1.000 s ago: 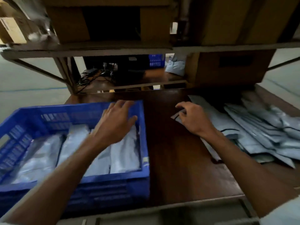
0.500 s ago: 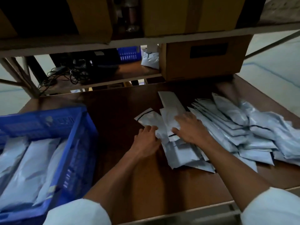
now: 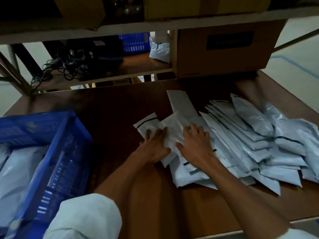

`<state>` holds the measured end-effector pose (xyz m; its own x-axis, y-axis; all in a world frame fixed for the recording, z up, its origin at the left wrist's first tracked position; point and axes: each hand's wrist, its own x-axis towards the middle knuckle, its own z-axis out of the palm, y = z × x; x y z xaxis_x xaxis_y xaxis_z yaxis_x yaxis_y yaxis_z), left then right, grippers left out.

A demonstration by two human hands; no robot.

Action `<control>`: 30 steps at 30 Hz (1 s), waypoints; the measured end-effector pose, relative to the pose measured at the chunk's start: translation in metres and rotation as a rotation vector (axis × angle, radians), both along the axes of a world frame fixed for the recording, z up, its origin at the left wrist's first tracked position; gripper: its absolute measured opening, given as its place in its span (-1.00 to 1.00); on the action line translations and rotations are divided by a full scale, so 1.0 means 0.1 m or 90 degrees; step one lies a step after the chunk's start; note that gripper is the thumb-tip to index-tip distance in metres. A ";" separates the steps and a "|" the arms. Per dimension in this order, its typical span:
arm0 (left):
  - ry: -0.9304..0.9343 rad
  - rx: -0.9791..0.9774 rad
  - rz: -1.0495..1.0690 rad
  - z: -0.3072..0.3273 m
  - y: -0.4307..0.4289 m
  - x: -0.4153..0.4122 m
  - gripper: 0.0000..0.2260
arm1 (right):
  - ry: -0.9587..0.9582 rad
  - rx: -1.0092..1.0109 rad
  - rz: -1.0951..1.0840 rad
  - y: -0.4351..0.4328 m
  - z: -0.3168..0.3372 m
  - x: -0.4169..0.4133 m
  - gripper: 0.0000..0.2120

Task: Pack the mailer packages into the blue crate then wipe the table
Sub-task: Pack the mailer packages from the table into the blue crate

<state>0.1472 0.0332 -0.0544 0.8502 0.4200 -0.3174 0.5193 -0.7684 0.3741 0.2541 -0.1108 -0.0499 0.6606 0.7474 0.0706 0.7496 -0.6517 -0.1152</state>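
Your left hand [image 3: 154, 147] lies with fingers spread and straight on a crinkled white plastic mailer package [image 3: 170, 133] at the middle of the frame, thumb along its near edge. Your right hand [image 3: 196, 144] rests on the same package from the right, fingers bent, tips on the film; whether they pinch it cannot be told. That package tops the left end of a fanned heap of pale grey-blue mailers [image 3: 259, 145] spread across the right of the dark brown wooden table [image 3: 110, 121]. The blue slatted plastic crate [image 3: 69, 145] sits at lower left, well apart from the heap, with more mailers [image 3: 19, 171] lying inside.
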 end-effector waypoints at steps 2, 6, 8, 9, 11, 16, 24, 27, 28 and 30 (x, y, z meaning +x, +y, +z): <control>-0.039 -0.003 0.012 -0.04 0.06 -0.21 -0.34 | 0.045 0.016 0.015 0.04 -0.01 -0.09 -0.47; -0.130 0.021 0.049 -0.11 0.17 -0.68 -0.51 | 0.104 0.039 0.036 0.11 -0.03 -0.39 -0.53; -0.119 0.056 0.066 -0.15 0.22 -0.90 -0.56 | 0.125 0.007 0.056 0.12 -0.09 -0.60 -0.56; -0.103 0.080 0.070 -0.16 0.23 -1.01 -0.59 | 0.120 -0.012 0.067 0.12 -0.12 -0.70 -0.58; -0.082 0.124 0.086 -0.20 0.25 -1.24 -0.60 | 0.074 -0.045 0.077 0.12 -0.21 -0.85 -0.57; -0.078 0.134 0.213 -0.40 0.23 -1.63 -0.33 | 0.050 -0.002 0.116 0.22 -0.42 -0.99 -0.39; -0.126 0.155 0.208 -0.51 0.09 -1.69 -0.39 | 0.073 -0.001 0.145 0.20 -0.62 -1.20 -0.34; -0.119 0.118 0.256 -0.53 0.08 -1.69 -0.29 | 0.080 0.006 0.145 0.21 -0.66 -1.23 -0.37; -0.123 0.119 0.261 -0.53 0.06 -1.70 -0.27 | 0.078 0.008 0.154 0.20 -0.68 -1.23 -0.38; -0.123 0.147 0.233 -0.52 0.03 -1.69 -0.30 | 0.078 -0.006 0.165 0.21 -0.71 -1.25 -0.42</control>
